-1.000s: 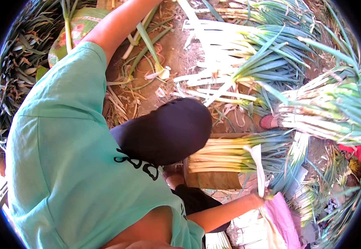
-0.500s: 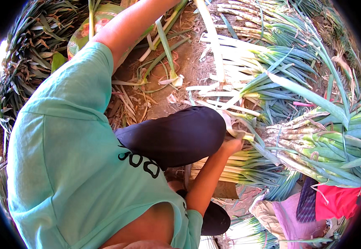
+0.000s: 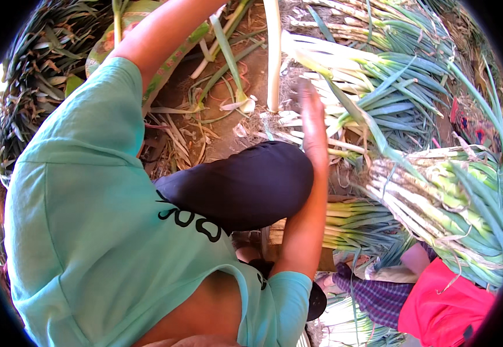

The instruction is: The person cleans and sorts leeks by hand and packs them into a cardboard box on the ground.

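Note:
My left forearm (image 3: 170, 32) runs up to the top edge, and its hand lies beyond the picture. Close to where that arm leaves the view, a long white leek stalk (image 3: 272, 58) hangs upright, its root end low near the ground. My right hand (image 3: 314, 124) is raised beside my dark-trousered knee (image 3: 246, 182), fingers stretched upward and blurred at the tips, with nothing visibly in it. Just past those fingertips, a loose leek leaf (image 3: 350, 107), pale at one end and green at the other, slants across the piled leeks. I see no clear contact between hand and leaf.
Leeks lie in rows (image 3: 390, 75) at the upper right, with a tied bundle (image 3: 431, 202) at right and more leeks (image 3: 355, 222) below. Leafy waste (image 3: 49, 75) is heaped at left. A co-worker's red garment (image 3: 442, 306) and checked cloth (image 3: 373, 301) show at lower right.
My right hand has let go of the pale leek peel and moved up past the knee. The upright stalk has shifted left. The tied bundle and red garment appear lower.

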Motion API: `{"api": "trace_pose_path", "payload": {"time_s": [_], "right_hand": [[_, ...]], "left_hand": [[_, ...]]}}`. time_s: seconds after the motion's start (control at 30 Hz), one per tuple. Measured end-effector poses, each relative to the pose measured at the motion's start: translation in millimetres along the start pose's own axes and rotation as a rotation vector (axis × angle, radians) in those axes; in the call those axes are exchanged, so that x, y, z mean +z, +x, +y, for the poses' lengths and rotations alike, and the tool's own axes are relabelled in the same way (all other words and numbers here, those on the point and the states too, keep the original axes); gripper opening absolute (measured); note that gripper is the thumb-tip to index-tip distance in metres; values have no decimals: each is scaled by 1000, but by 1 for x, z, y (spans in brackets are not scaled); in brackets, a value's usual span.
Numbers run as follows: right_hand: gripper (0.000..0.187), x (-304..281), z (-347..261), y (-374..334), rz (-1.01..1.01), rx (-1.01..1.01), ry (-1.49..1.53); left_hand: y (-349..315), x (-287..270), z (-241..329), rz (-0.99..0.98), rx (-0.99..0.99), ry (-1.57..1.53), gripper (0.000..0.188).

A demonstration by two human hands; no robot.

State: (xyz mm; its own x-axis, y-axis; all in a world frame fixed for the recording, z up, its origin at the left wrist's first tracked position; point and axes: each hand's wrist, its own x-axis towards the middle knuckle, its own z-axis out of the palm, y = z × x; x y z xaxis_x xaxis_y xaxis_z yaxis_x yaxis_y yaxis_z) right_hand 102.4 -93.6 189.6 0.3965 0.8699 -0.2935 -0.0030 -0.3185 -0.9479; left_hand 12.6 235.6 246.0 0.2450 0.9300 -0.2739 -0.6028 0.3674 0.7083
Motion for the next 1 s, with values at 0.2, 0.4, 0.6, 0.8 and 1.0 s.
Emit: {"api": "trace_pose_path", "payload": {"time_s": [0.2,0.4,0.6,0.8,1.0], "right_hand": [[31,-12,26,-22,-153,297,204],[21,-77,163,-105,440,458,112],[36,-98,214,-31,445,409,165],[64,-76,273,23,673,524,-368],[35,-113,202,-7,715,303,630]], "left_hand": [[62,-10,-47,82,-40,-57,39],[107,-55,-11,134,150,51,46],[44,-40,-74,259,270,184,33],[-28,-15,-178,128,-35,596,36],[-54,-21,-250,-180,-268,711,31]]}}
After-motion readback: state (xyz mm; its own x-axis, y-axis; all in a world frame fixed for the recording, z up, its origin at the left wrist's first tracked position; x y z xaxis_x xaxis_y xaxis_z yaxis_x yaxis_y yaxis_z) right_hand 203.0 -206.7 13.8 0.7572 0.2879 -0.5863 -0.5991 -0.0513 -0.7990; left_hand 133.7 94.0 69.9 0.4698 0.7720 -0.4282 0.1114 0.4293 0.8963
